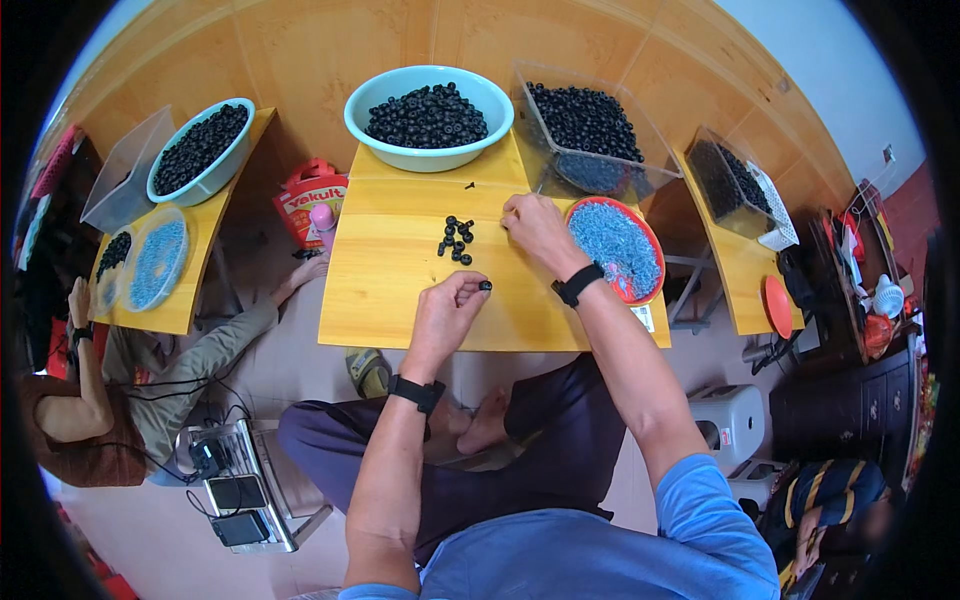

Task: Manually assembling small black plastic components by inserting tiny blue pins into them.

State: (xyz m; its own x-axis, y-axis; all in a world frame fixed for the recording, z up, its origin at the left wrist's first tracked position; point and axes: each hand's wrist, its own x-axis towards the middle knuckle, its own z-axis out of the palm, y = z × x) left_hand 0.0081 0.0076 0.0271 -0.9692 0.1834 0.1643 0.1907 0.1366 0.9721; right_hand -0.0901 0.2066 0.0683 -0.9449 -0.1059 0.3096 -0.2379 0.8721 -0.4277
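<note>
The left hand's (pixel 443 312) grip pinches a small black part (pixel 486 286) above the counter (pixel 380 255); loose black pieces (pixel 459 246) lie beyond. Whether the right hand's (pixel 542 232) grip pinches anything, I cannot tell; a red-rimmed bowl (pixel 653 238) sits beside it.

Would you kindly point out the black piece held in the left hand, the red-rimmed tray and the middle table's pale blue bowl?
Black piece (pixel 485 286): head view, its visible face.
Red-rimmed tray (pixel 658 250): head view, right side of rim.
Pale blue bowl (pixel 430 160): head view, front outer wall.
</note>
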